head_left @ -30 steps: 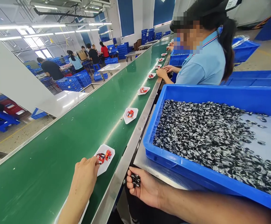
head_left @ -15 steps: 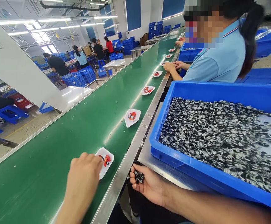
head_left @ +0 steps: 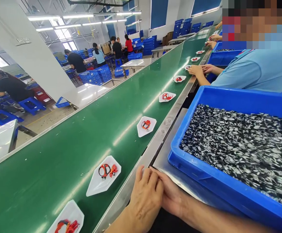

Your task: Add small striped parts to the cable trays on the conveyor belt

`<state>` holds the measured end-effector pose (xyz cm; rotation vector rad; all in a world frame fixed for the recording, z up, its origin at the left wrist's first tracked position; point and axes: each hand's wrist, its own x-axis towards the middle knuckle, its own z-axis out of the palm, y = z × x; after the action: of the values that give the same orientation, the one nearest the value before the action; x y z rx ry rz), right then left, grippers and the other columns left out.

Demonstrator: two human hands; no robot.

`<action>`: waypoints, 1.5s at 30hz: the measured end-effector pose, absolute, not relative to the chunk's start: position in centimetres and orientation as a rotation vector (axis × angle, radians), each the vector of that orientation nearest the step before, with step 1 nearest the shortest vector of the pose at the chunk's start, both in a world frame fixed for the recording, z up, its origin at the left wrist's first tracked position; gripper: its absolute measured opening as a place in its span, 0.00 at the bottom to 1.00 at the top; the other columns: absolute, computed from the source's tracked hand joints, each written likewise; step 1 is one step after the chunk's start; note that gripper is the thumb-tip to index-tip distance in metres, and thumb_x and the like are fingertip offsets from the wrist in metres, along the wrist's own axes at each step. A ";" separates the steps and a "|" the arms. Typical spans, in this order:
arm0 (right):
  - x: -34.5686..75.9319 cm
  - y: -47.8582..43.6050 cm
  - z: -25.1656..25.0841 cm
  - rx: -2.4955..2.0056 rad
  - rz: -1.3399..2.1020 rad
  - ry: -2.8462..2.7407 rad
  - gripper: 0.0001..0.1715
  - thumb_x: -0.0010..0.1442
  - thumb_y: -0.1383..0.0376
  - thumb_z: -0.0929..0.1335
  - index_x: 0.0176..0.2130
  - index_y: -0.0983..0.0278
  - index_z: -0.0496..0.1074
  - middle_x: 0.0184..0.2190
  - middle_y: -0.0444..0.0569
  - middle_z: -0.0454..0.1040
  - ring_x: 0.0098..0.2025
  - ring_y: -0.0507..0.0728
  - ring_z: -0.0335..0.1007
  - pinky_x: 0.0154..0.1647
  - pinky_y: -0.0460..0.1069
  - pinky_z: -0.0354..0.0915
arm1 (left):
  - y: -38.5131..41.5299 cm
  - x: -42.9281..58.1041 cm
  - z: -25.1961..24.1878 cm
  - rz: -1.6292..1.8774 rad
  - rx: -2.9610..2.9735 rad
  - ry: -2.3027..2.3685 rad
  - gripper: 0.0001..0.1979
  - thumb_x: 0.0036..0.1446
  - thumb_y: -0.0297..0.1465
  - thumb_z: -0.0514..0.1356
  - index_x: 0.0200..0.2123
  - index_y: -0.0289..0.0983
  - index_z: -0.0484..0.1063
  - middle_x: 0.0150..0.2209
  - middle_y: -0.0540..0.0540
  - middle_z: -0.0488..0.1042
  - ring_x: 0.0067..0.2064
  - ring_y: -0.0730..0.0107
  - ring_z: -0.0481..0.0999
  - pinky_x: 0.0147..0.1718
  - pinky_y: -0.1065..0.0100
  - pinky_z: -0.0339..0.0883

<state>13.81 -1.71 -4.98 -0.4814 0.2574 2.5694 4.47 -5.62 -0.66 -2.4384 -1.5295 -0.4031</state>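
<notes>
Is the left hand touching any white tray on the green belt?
No, the left hand lies over the right hand at the metal rail, apart from the closest tray.

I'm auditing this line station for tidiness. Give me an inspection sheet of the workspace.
Surface: green conveyor belt, steel edge rail beside it.
Job's things: white tray with red and black parts on the belt; blue bin full of black-and-white pieces.
Clutter: further trays in a row along the belt.
Grippers: left hand lies over right hand at the rail; grip hidden.
Cables: nothing seen.
Surroundings: co-worker in a light blue shirt; stacked blue crates and people at tables beyond.
</notes>
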 end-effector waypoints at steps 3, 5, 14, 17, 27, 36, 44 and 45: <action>13.7 -1.6 -4.8 -0.322 2.557 0.632 0.05 0.61 0.68 0.62 0.36 0.69 0.65 0.24 0.42 0.66 0.23 0.44 0.63 0.21 0.35 0.58 | -5.5 4.3 -1.2 -0.538 -2.493 -1.606 0.04 0.51 0.25 0.59 0.28 0.36 0.65 0.31 0.51 0.67 0.38 0.69 0.64 0.53 0.54 0.52; 13.7 -1.5 -4.7 -0.250 2.545 0.758 0.06 0.62 0.68 0.61 0.35 0.70 0.64 0.23 0.42 0.65 0.21 0.43 0.60 0.19 0.35 0.56 | -5.4 4.2 -1.6 -0.632 -2.551 -1.636 0.05 0.52 0.24 0.57 0.26 0.37 0.63 0.30 0.52 0.67 0.36 0.71 0.64 0.52 0.56 0.53; 13.5 -1.6 -4.5 -0.471 2.503 0.279 0.04 0.53 0.71 0.66 0.28 0.72 0.66 0.24 0.45 0.68 0.25 0.47 0.64 0.26 0.39 0.60 | -5.4 3.5 -1.5 -0.908 -2.655 -1.772 0.12 0.56 0.24 0.50 0.42 0.38 0.68 0.36 0.45 0.69 0.37 0.65 0.66 0.37 0.60 0.63; 13.3 -1.7 -4.4 -0.487 2.474 0.178 0.03 0.52 0.71 0.66 0.28 0.72 0.67 0.25 0.46 0.69 0.25 0.47 0.64 0.27 0.40 0.61 | -5.1 3.3 -0.6 -0.968 -2.637 -1.824 0.12 0.58 0.26 0.50 0.42 0.43 0.69 0.37 0.46 0.70 0.39 0.68 0.69 0.35 0.65 0.66; 13.6 -1.5 -3.4 -0.704 2.515 0.112 0.11 0.59 0.65 0.62 0.30 0.70 0.66 0.23 0.47 0.66 0.23 0.50 0.65 0.22 0.42 0.62 | -3.1 -0.5 2.2 -1.362 -2.047 -2.672 0.16 0.52 0.44 0.55 0.39 0.43 0.73 0.34 0.50 0.76 0.38 0.67 0.74 0.40 0.66 0.67; 13.6 -1.5 -3.9 -0.706 2.508 0.115 0.10 0.59 0.65 0.62 0.30 0.70 0.66 0.23 0.47 0.66 0.22 0.50 0.65 0.21 0.42 0.62 | -1.9 -2.6 3.8 -1.284 -1.709 -2.816 0.18 0.46 0.49 0.57 0.33 0.41 0.73 0.34 0.50 0.74 0.38 0.65 0.71 0.40 0.65 0.61; 13.6 -1.5 -3.7 -0.703 2.513 0.089 0.11 0.59 0.64 0.62 0.29 0.69 0.65 0.23 0.48 0.66 0.23 0.50 0.64 0.22 0.42 0.61 | -1.4 -4.1 3.1 -0.618 -1.854 -2.524 0.14 0.54 0.42 0.50 0.31 0.44 0.73 0.34 0.49 0.72 0.37 0.63 0.66 0.39 0.59 0.55; 13.6 -1.5 -3.8 -0.702 2.513 0.084 0.10 0.59 0.64 0.62 0.29 0.69 0.65 0.23 0.48 0.65 0.23 0.50 0.64 0.22 0.42 0.61 | -1.4 -4.1 3.0 -0.529 -1.854 -2.485 0.14 0.55 0.41 0.50 0.31 0.44 0.73 0.34 0.49 0.72 0.37 0.63 0.65 0.38 0.59 0.54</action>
<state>13.62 -1.48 -3.76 -0.7017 0.0836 2.5125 -4.10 -1.42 3.02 -1.8536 -2.4849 -0.5293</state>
